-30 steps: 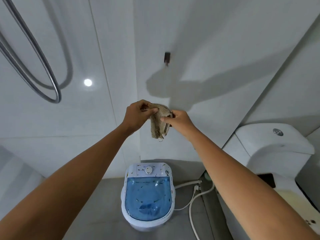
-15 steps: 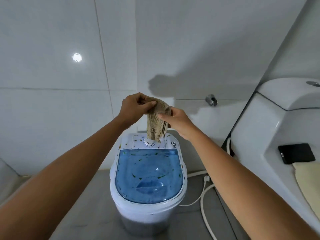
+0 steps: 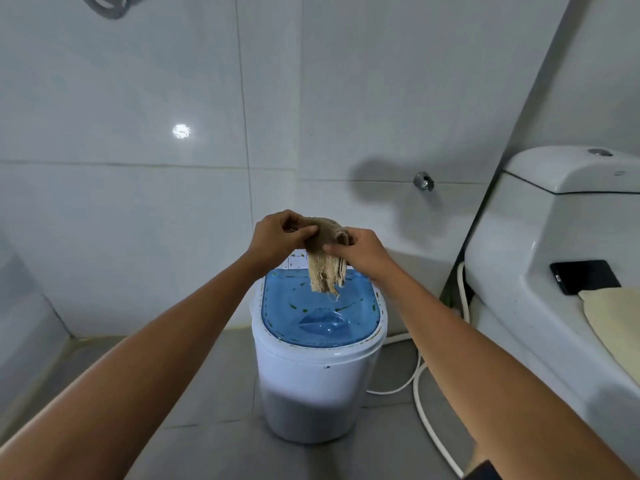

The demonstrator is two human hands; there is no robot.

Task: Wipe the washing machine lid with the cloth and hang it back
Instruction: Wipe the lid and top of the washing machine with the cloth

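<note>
Both hands are holding the tan cloth [image 3: 325,263] up in the air, above the far end of the washing machine lid [image 3: 320,311]. The left hand [image 3: 277,237] is pinching the cloth's top between thumb and curled fingers, and the right hand [image 3: 360,249] is pinching it just beside, its frayed end hanging down. The blue lid is lying closed on the white washing machine [image 3: 311,382], speckled with green bits. A toilet [image 3: 540,258] is standing to the right, with a black phone [image 3: 585,276] lying on it.

Left hand [image 3: 277,237] and right hand [image 3: 360,252] pinch bunched tan cloth [image 3: 325,261] above washing machine [image 3: 318,375]; frayed end hangs over blue lid [image 3: 311,320]. Toilet [image 3: 554,271] right of machine.
</note>
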